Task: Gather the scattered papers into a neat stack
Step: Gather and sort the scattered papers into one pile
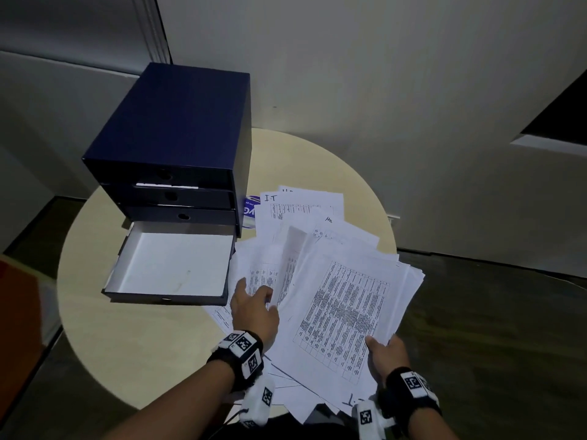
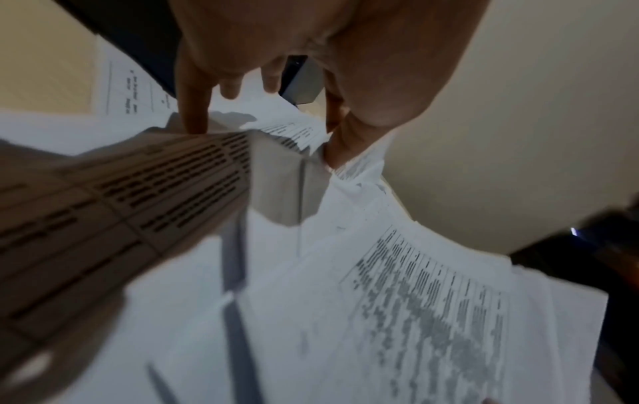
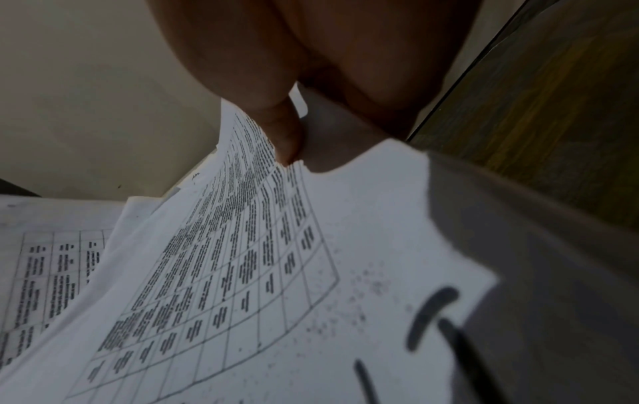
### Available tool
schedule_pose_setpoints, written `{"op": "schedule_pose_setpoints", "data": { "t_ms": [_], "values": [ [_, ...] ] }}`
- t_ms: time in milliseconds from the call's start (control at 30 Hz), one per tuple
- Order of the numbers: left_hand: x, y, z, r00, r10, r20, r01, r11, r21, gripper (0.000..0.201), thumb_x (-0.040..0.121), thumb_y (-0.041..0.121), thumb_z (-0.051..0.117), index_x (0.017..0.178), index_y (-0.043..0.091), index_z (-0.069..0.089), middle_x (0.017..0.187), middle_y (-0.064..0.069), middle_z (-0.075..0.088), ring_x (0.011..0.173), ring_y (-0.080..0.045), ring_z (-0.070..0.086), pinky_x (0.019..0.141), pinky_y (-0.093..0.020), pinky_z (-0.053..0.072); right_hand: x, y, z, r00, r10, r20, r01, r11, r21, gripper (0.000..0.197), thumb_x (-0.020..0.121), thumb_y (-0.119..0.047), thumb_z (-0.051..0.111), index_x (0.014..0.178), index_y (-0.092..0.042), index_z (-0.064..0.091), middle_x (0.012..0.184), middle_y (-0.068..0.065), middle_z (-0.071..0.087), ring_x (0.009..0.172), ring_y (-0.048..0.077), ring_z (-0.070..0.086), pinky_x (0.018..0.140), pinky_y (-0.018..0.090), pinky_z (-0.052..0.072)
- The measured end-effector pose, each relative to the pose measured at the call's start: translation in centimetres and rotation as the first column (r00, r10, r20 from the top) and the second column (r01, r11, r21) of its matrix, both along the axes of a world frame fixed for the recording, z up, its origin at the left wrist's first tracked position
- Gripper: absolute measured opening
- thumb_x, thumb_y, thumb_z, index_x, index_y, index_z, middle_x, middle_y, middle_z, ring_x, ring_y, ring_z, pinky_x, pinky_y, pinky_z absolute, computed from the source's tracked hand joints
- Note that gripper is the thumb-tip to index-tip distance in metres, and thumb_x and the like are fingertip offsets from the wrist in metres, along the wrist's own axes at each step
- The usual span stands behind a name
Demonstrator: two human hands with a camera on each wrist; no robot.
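Papers point(image 1: 320, 249) lie fanned across the lower right of a round table point(image 1: 143, 344), some overhanging its edge. The right hand point(image 1: 386, 354) pinches the near corner of a sheaf point(image 1: 346, 315), thumb on top. The left hand point(image 1: 254, 309), fingers spread, presses on sheets at centre frame, beside a blue drawer box point(image 1: 178, 134) with its bottom drawer point(image 1: 171, 265) pulled out.

I see a round, pale tabletop point(image 1: 152, 350) over a dark floor. On it, toward ten o'clock, stands a dark blue drawer box point(image 1: 178, 128) — its lowest drawer point(image 1: 171, 265) pulled out, white inside. From centre toward three o'clock lie the papers point(image 1: 301, 214), printed with tables, fanned and overlapping — some overhang the rim at four o'clock. A blue-and-white label point(image 1: 251, 209) peeks between box and papers.
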State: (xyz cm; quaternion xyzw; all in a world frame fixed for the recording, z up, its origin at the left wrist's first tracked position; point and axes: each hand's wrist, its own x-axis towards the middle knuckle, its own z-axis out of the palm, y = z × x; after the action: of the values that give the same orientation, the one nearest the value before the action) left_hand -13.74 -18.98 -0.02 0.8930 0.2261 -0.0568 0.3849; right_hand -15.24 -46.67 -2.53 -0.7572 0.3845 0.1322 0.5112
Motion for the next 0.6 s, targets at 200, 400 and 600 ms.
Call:
{"op": "schedule_pose_setpoints", "data": {
  "t_ms": [200,400,600],
  "values": [
    [0.4,0.8,1.8,0.994,0.074,-0.077,-0.087,0.979,-0.186,0.017,0.077,0.023,0.067,0.076,0.038,0.059,0.140,-0.006,0.046,0.103,-0.026,0.063,0.095,-0.035,0.050,0.2,0.2,-0.7,0.999,0.042,0.022,-0.042,0.999,0.026,0.033,0.092,-0.015,0.066,0.122,-0.002,0.059,0.109,0.013,0.070,0.102,0.033,0.066,0.099,0.046,0.049],
    [0.3,1.9,2.7,0.987,-0.115,-0.108,0.128,0.984,0.120,0.045,0.082,0.029,0.063,0.123,0.045,0.053,0.125,0.000,0.044,0.112,-0.024,0.052,0.096,-0.036,0.043,0.5,0.6,-0.3,0.996,0.059,0.068,-0.061,0.998,0.026,0.018,0.092,-0.012,0.065,0.109,-0.006,0.063,0.097,0.010,0.072,0.092,0.031,0.068,0.093,0.044,0.051],
    [-0.1,3.4,1.1,0.982,-0.105,-0.154,0.089,0.990,-0.106,0.053,0.088,0.017,0.065,0.137,0.030,0.049,0.131,-0.004,0.059,0.106,-0.022,0.059,0.088,-0.022,0.043,0.5,1.0,0.5,0.995,0.083,0.061,-0.086,0.996,0.033,0.013,0.092,-0.011,0.065,0.104,-0.007,0.063,0.095,0.010,0.071,0.092,0.032,0.067,0.094,0.046,0.051]
  ]
}}
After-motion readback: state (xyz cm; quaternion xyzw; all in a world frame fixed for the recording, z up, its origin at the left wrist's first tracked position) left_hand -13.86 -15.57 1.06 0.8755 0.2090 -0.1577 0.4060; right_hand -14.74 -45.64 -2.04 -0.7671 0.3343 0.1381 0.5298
